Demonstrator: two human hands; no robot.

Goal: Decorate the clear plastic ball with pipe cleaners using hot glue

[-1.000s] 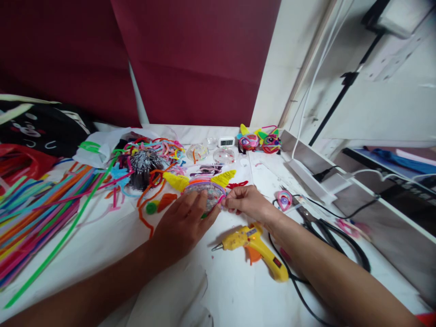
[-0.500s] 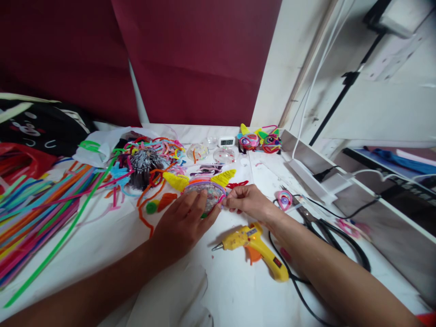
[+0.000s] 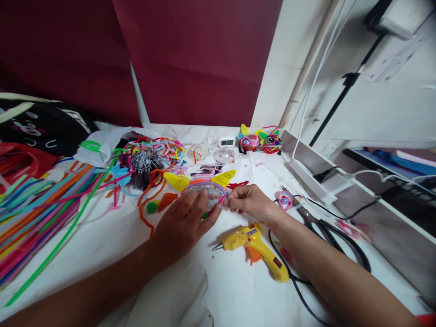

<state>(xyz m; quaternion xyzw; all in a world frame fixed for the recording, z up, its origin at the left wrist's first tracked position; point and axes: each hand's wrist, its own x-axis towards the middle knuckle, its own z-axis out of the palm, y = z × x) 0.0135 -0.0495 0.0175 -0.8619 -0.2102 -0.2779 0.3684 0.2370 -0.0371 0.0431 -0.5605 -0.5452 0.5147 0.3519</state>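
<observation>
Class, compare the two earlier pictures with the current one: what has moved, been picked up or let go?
Nothing visibly changed. The left hand still rests on the round glittery ornament with yellow pipe-cleaner horns, the right hand still pinches its right edge, and the yellow glue gun lies where it was on the white table.

White tabletop fills the lower frame. Two dark red panels back the upper left and centre, with a slanting white post between them. At upper right, a white wall carries white cables and a black rod. The light is soft and even.
</observation>
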